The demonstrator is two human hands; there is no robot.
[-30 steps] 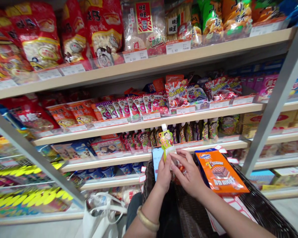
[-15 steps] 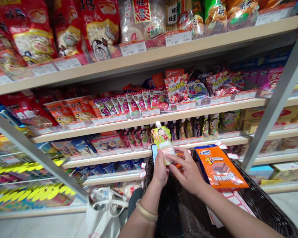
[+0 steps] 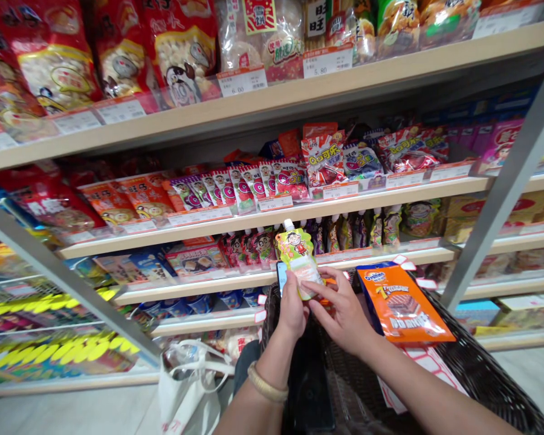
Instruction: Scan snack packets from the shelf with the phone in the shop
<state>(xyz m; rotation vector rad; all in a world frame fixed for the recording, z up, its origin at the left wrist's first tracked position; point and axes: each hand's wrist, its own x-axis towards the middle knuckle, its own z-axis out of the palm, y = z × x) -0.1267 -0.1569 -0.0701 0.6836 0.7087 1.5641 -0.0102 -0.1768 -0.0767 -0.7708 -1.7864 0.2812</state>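
Observation:
A yellow-green drink pouch (image 3: pixel 298 251) with a white cap and a cartoon figure stands upright in front of the shelves, between both hands. My left hand (image 3: pixel 294 311) is closed around its lower left side. Beside the pouch at that hand shows the lit edge of a phone (image 3: pixel 281 273); most of it is hidden. My right hand (image 3: pixel 340 308) holds the pouch's lower right edge, fingertips across its front. Below the hands is a dark wicker basket (image 3: pixel 485 374), with an orange Ovaltine bag (image 3: pixel 401 305) on its right side.
Shelves (image 3: pixel 381 202) of bagged snacks and candies span the view, with similar pouches (image 3: pixel 385 228) on a lower one. A white tote bag (image 3: pixel 188 386) is at lower left. A black flat object (image 3: pixel 310 386) lies below my forearms. Grey posts (image 3: pixel 503 175) divide the shelving.
The view has shifted very slightly. Both hands keep the same hold on the pouch, which has barely moved.

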